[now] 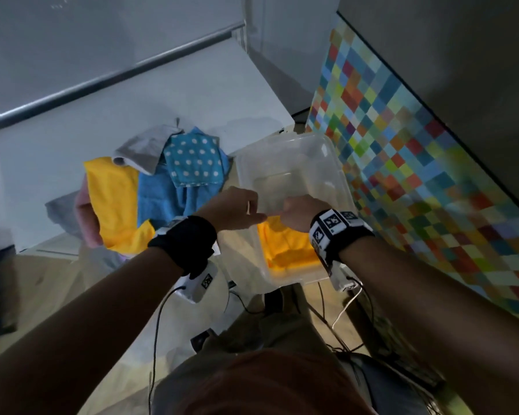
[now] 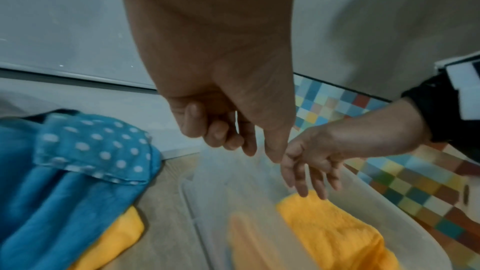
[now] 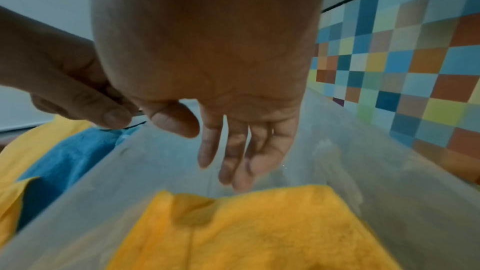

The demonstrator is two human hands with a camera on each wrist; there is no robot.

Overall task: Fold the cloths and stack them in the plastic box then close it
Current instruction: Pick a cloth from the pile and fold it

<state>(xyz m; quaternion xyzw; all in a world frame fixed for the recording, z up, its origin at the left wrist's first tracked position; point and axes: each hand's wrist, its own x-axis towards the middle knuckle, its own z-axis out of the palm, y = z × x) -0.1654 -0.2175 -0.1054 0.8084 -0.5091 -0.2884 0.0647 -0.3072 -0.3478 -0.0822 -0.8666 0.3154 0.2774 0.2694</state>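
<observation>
White surface (image 1: 192, 94) carries heap of cloths (image 1: 150, 187); clear plastic box (image 1: 336, 175) beside heap, support under it unclear

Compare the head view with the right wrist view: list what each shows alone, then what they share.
Only the head view shows the grey cloth, the polka-dot cloth and both wristbands.

Only the right wrist view shows the right hand from the palm side, fingers straight and empty above the folded yellow cloth.

Both show the plastic box, that yellow cloth inside it, the left hand and the checkered wall.
</observation>
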